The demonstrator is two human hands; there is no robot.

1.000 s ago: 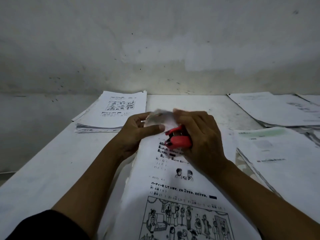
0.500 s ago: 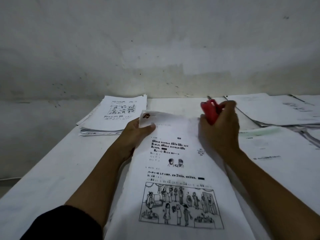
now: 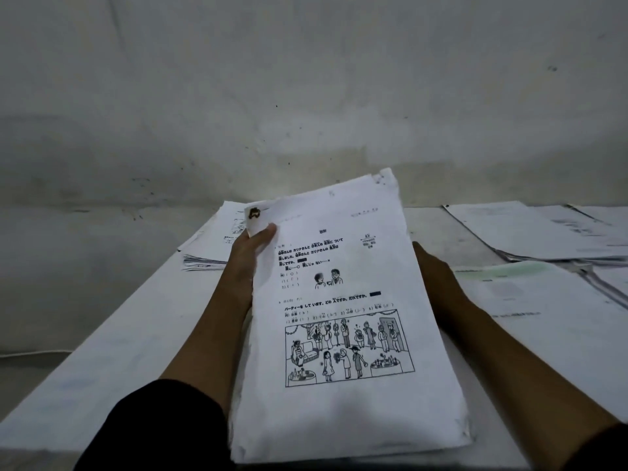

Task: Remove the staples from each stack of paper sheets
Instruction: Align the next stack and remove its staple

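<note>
Gripping the paper stack [image 3: 343,334], left hand [image 3: 249,256] clamps thumb on its corner; right hand [image 3: 431,277] supports the edge, finger state indeterminate.

Surface: white table [image 3: 112,362], stood against a stained pale wall [image 3: 306,96], top slightly smudged.
Far left corner: pile of printed sheets [image 3: 207,246], lay flat on the table, edges uneven, partly hidden behind the lifted papers.
Far right: spread of white sheets [image 3: 530,229], overlapped one another, reached almost to the wall.
Right, nearer: sheet with pale green band [image 3: 516,277] at its top, lay on other papers, print too faint to read.
Right edge: more layered paper edges [image 3: 605,287], fanned out, dark lines between them.
Left of table: thin pale cable [image 3: 34,353], ran beside the table edge, lower down.
</note>
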